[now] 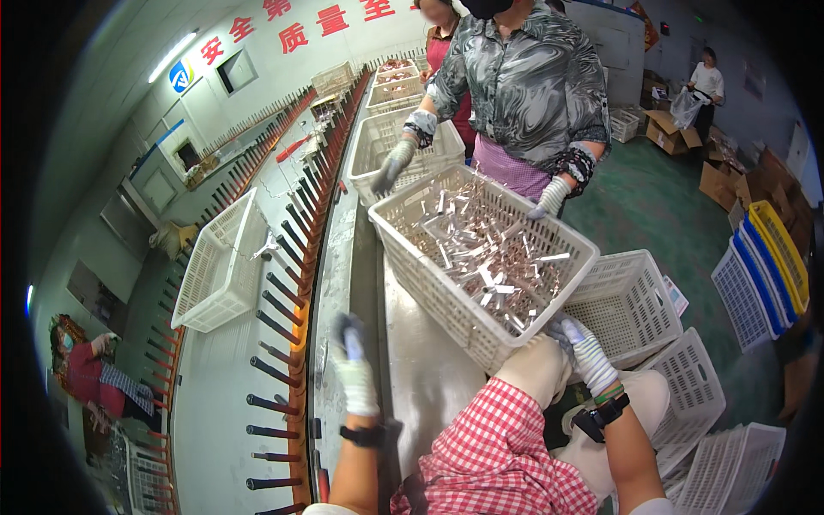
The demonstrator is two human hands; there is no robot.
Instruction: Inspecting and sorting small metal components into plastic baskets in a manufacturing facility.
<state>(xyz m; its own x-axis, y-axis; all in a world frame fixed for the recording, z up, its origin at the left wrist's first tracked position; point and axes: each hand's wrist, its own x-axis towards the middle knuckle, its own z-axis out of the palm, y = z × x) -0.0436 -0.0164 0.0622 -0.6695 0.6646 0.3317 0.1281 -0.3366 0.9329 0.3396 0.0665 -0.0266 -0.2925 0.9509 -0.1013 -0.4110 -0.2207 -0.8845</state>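
A white slotted plastic basket (429, 279) rests tilted across the metal bench and my lap, filled with many small shiny copper-and-silver metal parts (489, 257). My right hand (590, 354), in a striped grey-palmed glove, grips its near right corner; some fingers are hidden by the rim. Over the bench beside the conveyor, my gloved left hand (354, 365) is blurred by motion. Its dark fingertips stretch forward, and nothing shows in it. Across from me, a co-worker's gloved hand (549, 197) holds the basket's far edge, while their other hand (395, 167) hovers over a second basket (369, 142).
A rail of dark-handled upright pegs (287, 322) runs along the conveyor at my left. On the conveyor stands another white basket (215, 296). White baskets (635, 296) crowd my right side. Blue and yellow crates (755, 275) and cardboard boxes (669, 133) stand farther right.
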